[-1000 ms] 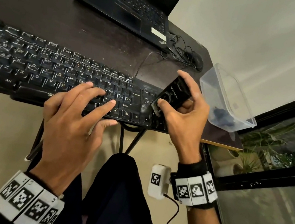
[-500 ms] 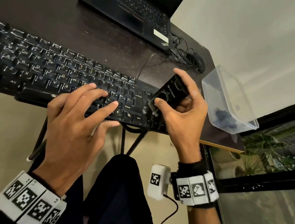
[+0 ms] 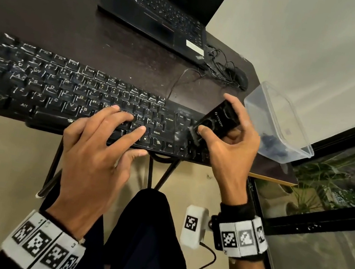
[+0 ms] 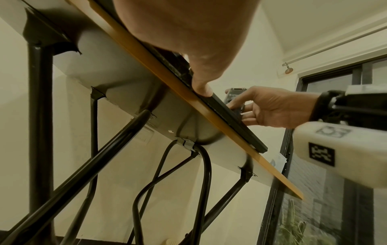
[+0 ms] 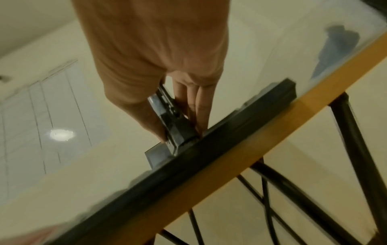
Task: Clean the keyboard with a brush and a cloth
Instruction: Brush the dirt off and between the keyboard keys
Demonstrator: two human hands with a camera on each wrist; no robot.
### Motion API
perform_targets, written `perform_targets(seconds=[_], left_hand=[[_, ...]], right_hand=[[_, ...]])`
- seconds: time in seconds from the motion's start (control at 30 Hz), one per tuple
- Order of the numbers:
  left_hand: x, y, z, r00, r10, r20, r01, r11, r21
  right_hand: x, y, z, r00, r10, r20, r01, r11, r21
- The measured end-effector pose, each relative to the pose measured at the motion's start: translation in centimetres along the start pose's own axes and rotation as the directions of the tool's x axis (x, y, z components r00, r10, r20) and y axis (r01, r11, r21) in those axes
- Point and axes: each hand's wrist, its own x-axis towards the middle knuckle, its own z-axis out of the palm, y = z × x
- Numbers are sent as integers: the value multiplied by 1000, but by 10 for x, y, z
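A black keyboard [image 3: 61, 90] with dusty keys lies along the front edge of the dark desk [image 3: 50, 17]. My left hand [image 3: 104, 140] rests flat on its lower right keys, fingers straight, thumb at the front rim [image 4: 230, 112]. My right hand [image 3: 229, 143] grips a black brush [image 3: 217, 120] between thumb and fingers, its bristle end down on the keys at the keyboard's right end. The right wrist view shows the brush [image 5: 173, 126] pressed against the keyboard edge [image 5: 209, 157]. A dark blue cloth [image 3: 272, 144] lies in a clear plastic tub [image 3: 292, 121].
An open black laptop [image 3: 160, 12] stands at the back of the desk, with a black mouse [image 3: 239, 76] and tangled cable beside it. The tub sits at the desk's right corner. Black metal table legs [image 4: 39, 116] run below. A glass door [image 3: 340, 186] is on the right.
The right hand has shifted the brush slightly over the keyboard's right end. The left hand has stayed on the keys.
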Motion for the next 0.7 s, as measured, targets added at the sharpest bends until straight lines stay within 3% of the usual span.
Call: perform_targets(seconds=[0.13,0.33,0.47,0.6,0.7], left_hand=[[0,1,0,1000,10,-25,-10,1000,-2],[0,-1,0,1000,17,-21,-17,1000,-3],[0,-1,0,1000,16,-17,-16,1000,2],[-1,-1,0,1000,11,-6,-11,1000,8],[-1,1,-1,1000,1,-12,-1,1000,-12]], right_hand=[[-1,5,5,995,-1,-99,1,1000,-1],[-2,3,1,1000,24,9,-25,999,23],[7,5,5,997,-12,-71,9,999,-50],[7,4,10,1000,7,5,-7,999,-45],[13,4,7,998,-10,-56,7,998,-60]])
